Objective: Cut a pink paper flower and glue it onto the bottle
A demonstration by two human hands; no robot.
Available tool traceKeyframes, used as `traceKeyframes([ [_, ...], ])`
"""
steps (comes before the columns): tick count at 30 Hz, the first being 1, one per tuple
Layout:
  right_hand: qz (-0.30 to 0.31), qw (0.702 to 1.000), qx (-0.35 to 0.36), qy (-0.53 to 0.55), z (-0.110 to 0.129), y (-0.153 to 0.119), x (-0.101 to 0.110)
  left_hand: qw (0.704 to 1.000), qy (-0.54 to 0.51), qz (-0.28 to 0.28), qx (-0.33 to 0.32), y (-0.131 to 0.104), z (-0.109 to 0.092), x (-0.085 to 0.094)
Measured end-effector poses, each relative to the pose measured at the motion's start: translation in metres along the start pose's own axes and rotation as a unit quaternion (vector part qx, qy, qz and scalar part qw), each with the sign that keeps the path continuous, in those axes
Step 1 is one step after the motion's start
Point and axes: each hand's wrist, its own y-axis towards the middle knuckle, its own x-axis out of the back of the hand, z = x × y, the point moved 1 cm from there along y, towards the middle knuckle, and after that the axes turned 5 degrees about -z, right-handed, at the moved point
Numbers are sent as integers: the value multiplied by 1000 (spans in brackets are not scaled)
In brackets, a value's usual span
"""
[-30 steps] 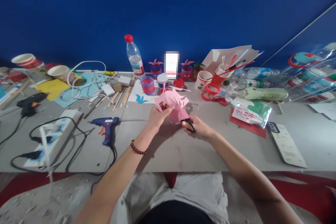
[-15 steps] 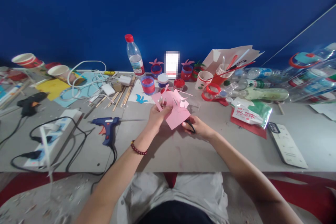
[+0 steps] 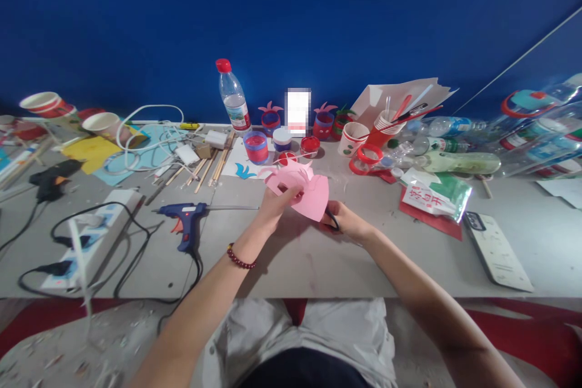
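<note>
Pink paper [image 3: 313, 199], with pointed, leaf-like cuts along its far edge, is pinched in my left hand [image 3: 278, 201] above the table. Close by on the right, my right hand [image 3: 344, 220] is closed around the dark handle of a pair of scissors [image 3: 334, 220]; the blades are hidden by the paper. Just beyond the paper stand a purple-and-red cup [image 3: 256, 148], a white-lidded jar [image 3: 282, 139] and an open pot of red paint [image 3: 310, 147]. A blue leaf-shaped cutout [image 3: 245, 171] lies on white paper to the left.
Left of my hands lies a blue glue gun [image 3: 184, 218], near a white power strip [image 3: 97, 233] with trailing cords. A plastic bottle [image 3: 235, 103] stands by the blue wall. On the right are a paper cup [image 3: 352, 139], several plastic bottles [image 3: 459, 162] and a phone [image 3: 498, 251].
The pink paper has turned and bent in my left hand, its pointed cuts now facing away from me. My right hand stays nearly in place with the scissors.
</note>
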Motion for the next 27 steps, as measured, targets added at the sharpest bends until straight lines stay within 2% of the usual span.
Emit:
traceKeyframes([
  [10,8,999,-21,34,0,0,-2,999,2,23,-25,-6,-1,-3],
  [17,3,999,-30,34,-4,-1,1,1000,7,-16,1,-6,-5,-4],
  [27,7,999,-28,44,-9,1,1,1000,12,-10,-10,-8,-9,-6],
])
